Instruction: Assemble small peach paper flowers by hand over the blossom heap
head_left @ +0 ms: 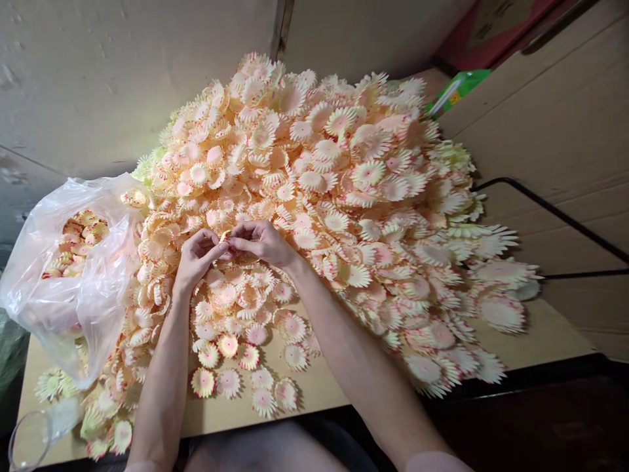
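My left hand [196, 255] and my right hand [260, 241] meet fingertip to fingertip over a big heap of cream and pink fabric flower petals [344, 190]. Both pinch the same small petal piece [225, 240] between thumb and fingers. Just below the hands, single round petals [248, 357] lie flat and spread out on the tan board [540, 334]. My forearms reach in from the bottom edge.
A clear plastic bag [73, 275] with more petals sits at the left. A clear cup [29, 439] lies at the lower left corner. Cardboard [565, 131] stands at the right, with a black metal rod [555, 213] and a green packet [457, 88].
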`<state>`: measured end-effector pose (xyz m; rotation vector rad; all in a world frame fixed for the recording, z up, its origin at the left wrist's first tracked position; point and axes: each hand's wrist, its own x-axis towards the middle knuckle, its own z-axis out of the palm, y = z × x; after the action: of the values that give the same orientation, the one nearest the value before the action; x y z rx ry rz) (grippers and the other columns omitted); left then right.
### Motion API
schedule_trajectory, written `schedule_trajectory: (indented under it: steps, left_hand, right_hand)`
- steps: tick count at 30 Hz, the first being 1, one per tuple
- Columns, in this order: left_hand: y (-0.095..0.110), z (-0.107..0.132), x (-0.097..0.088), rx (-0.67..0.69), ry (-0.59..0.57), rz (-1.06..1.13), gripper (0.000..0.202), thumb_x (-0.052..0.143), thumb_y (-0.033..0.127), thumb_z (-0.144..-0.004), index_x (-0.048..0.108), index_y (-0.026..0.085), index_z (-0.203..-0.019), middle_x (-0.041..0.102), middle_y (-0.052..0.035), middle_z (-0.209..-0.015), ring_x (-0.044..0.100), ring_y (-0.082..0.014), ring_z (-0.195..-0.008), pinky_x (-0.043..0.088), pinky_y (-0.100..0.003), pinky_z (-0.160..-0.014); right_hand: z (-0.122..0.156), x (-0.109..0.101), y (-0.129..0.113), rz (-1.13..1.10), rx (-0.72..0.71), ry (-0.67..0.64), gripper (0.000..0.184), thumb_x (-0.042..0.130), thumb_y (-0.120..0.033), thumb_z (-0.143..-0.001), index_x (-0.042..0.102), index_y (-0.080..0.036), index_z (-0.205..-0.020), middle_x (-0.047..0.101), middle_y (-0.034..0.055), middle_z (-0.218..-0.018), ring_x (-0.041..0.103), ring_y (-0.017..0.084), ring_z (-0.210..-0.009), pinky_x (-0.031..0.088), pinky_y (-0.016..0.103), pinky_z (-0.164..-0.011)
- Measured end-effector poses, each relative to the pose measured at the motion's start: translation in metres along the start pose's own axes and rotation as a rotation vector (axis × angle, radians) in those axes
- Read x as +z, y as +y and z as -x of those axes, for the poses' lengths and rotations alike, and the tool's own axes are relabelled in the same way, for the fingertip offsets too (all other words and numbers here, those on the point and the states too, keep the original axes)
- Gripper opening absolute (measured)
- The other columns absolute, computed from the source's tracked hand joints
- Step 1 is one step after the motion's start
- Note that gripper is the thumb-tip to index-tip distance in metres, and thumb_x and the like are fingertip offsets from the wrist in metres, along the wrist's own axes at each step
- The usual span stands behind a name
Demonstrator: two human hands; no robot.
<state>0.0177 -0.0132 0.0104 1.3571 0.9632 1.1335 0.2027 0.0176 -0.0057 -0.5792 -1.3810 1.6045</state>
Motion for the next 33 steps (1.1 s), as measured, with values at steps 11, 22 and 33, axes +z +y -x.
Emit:
schedule_trajectory:
  steps: [11, 22, 33]
  left_hand:
    - [-0.0059, -0.0031, -0.0062, -0.038, 0.064, 0.046, 0.028, 0.078, 0.036, -0.077, 0.060, 0.015, -0.079, 0.063, -0.0011, -0.073, 0.063, -0.0119, -0.064, 0.054, -0.024, -0.064]
    - [-0.0042, -0.0020, -0.0018, -0.016, 0.105, 0.022, 0.028, 0.075, 0.038, -0.082, 0.062, 0.016, -0.090, 0.064, -0.0019, -0.079, 0.063, -0.0106, -0.070, 0.054, -0.022, -0.068]
    - [-0.0001, -0.0040, 0.0012, -0.029, 0.109, 0.255, 0.042, 0.079, 0.044, -0.077, 0.049, 0.020, -0.094, 0.061, 0.0027, -0.071, 0.073, -0.0199, -0.073, 0.061, -0.033, -0.073]
  right_hand:
    - [-0.0018, -0.0011, 0.0001, -0.035, 0.016, -0.036, 0.037, 0.079, -0.043, -0.076, 0.065, -0.012, -0.088, 0.064, 0.0024, -0.083, 0.061, 0.009, -0.075, 0.052, 0.022, -0.072]
    - [-0.0035, -0.0011, 0.0015, -0.121, 0.038, -0.043, 0.040, 0.080, -0.045, -0.076, 0.064, -0.012, -0.089, 0.064, 0.0042, -0.088, 0.064, 0.012, -0.076, 0.059, 0.027, -0.073]
    - [-0.0009, -0.0009, -0.0061, -0.323, 0.029, -0.011, 0.034, 0.083, -0.037, -0.074, 0.060, -0.013, -0.084, 0.065, 0.0018, -0.077, 0.061, 0.010, -0.070, 0.050, 0.024, -0.071]
